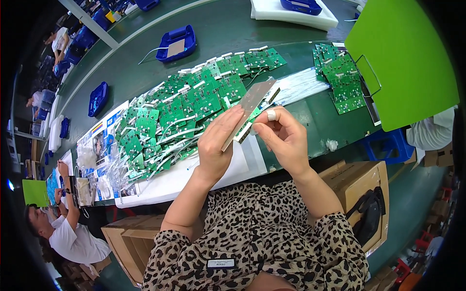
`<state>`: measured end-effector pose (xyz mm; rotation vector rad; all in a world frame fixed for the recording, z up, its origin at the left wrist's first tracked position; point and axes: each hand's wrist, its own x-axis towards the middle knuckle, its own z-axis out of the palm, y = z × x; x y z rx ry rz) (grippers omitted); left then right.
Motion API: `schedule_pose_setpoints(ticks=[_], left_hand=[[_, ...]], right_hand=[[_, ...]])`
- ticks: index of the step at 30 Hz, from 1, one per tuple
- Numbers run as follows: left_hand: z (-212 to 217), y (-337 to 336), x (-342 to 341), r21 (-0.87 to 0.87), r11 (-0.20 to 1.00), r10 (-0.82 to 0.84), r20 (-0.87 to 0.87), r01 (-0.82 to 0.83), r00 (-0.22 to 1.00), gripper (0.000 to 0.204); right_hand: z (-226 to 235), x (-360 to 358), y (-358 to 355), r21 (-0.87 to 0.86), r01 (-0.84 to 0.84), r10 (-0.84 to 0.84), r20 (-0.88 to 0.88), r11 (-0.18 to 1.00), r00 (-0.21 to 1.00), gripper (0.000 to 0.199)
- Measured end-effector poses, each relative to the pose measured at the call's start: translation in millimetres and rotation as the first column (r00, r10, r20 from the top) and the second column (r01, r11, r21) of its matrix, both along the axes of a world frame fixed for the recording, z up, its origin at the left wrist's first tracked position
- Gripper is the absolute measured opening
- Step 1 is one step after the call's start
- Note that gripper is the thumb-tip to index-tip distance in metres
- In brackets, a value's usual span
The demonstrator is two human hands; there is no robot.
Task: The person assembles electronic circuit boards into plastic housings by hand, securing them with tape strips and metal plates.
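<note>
My left hand (217, 138) is closed around a flat panel with a brownish-grey face (254, 97), held tilted above the table. Along the panel's far side show a white edge, dark slots and a bit of green circuit board. My right hand (286, 138) is at the panel's right edge, thumb and forefinger pinched together; whatever they grip is too small to make out. A white band (271, 115) wraps one right finger. Just beyond both hands spreads a large pile of green circuit boards (170, 114) with white cables. White sheeting (250, 157) lies below the panel.
Right of the pile, more green boards (342, 80) lie beside an upright lime-green panel (405, 58). Blue plastic housings (187, 33) sit farther back, and a clear bundle (301, 86) lies between the piles. Cardboard boxes (361, 182) flank me. Another person (75, 237) works at left.
</note>
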<state>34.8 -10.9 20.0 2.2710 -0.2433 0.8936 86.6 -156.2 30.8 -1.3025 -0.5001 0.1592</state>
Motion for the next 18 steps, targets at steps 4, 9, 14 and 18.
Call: schedule_pose_setpoints(ticks=[4,9,14,18], left_hand=[[-1.1,1.6,1.6,0.046,0.999,-0.023,-0.006,0.023,1.000,0.040],[-3.7,1.3,0.2,0.051,0.998,-0.028,0.000,0.028,1.000,0.041],[-12.9,0.7,11.9,0.028,0.999,0.028,-0.042,-0.027,0.999,0.041],[-21.6,5.0,9.4,-0.208,0.978,-0.015,-0.129,-0.013,0.992,0.043]], right_hand=[[-5.9,6.0,-6.0,-0.037,-0.032,0.037,0.133,0.999,0.990,0.007],[6.5,-5.8,-10.1,-0.237,0.066,0.017,0.332,0.969,0.943,0.011],[12.3,-57.5,-18.9,-0.210,-0.335,0.394,0.557,0.918,0.731,0.014],[22.4,-42.6,-56.8,-0.246,-0.357,0.425,0.331,0.901,0.843,0.012]])
